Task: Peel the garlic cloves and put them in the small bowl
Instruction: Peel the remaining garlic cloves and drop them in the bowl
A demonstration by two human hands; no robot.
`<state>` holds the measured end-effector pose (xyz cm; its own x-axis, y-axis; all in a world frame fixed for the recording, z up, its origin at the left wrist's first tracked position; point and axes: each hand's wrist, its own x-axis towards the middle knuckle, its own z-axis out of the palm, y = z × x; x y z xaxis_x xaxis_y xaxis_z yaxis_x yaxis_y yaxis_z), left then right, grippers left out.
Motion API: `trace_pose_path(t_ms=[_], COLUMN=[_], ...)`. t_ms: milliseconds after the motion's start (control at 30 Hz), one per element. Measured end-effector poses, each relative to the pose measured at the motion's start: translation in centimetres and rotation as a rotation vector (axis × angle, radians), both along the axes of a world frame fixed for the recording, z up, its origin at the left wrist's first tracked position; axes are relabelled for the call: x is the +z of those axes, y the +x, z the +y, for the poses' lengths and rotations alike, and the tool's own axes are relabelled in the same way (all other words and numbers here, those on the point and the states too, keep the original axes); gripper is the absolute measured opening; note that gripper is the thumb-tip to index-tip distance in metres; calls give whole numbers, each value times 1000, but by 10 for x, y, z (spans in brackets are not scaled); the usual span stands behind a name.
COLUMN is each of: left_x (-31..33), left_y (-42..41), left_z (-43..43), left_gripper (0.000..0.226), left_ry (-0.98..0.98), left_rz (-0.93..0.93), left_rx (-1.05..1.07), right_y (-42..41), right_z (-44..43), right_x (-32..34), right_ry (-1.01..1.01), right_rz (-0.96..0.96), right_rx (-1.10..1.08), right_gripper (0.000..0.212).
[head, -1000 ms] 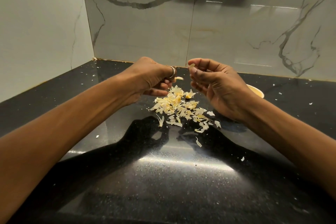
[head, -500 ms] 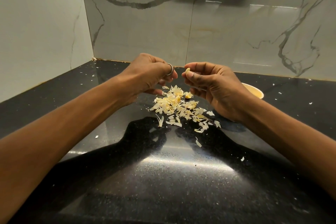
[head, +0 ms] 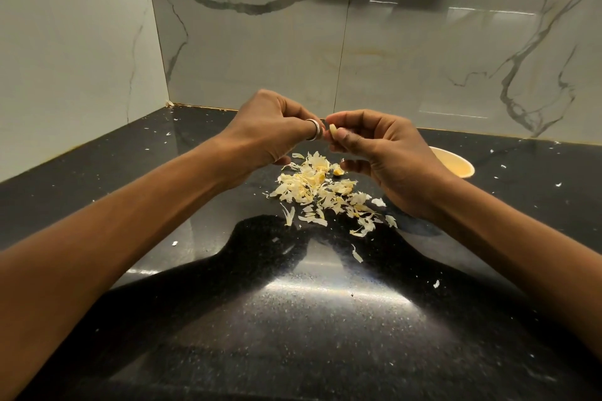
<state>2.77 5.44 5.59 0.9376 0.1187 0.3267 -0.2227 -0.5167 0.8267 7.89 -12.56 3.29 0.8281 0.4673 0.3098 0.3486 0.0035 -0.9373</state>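
Garlic clove (head: 333, 133): pale cream and smooth, only a small end showing. It is held in the air above the counter (head: 293, 319), nearer its back edge than its front.
Right hand (head: 384, 156): thumb and curled fingers pinch the clove.
Left hand (head: 273, 133): fingers curled, tips pinched against the clove's left side. One silver ring (head: 313, 129) on a finger.
Second clove (head: 337, 170): one yellowish piece lying on the counter at the far side of the peel heap, just under the right hand's fingers.
Peel heap (head: 322, 189): one loose pile of thin, papery cream flakes, too many to count, on the counter beneath both hands.
Stray flakes: a few white bits scattered towards the left, right and front edges.
Small bowl (head: 456, 164): one, cream-coloured, near the back edge, partly hidden behind the right wrist. Contents cannot be made out.
Count: two hands, two cloves seen, one bowl, one heap.
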Motion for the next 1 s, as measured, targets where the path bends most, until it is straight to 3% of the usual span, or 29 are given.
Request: trace_pose_path(t_ms=[167,667,1000], left_x=[-2,-7,-8], left_y=[1,0,2], left_z=[-2,-7,-6], left_gripper=[6,10,12], left_ry=[-2,-78,-63], left_rz=[-45,-17,-35], left_rx=[23,20,3], right_y=[0,-3,-6], right_z=[4,8,7], right_x=[-2,-6,-2], right_ry=[-45,-78,-16], right_rz=[-135,-290,-181], right_rx=[-55,-166,-108], right_gripper=[23,23,22])
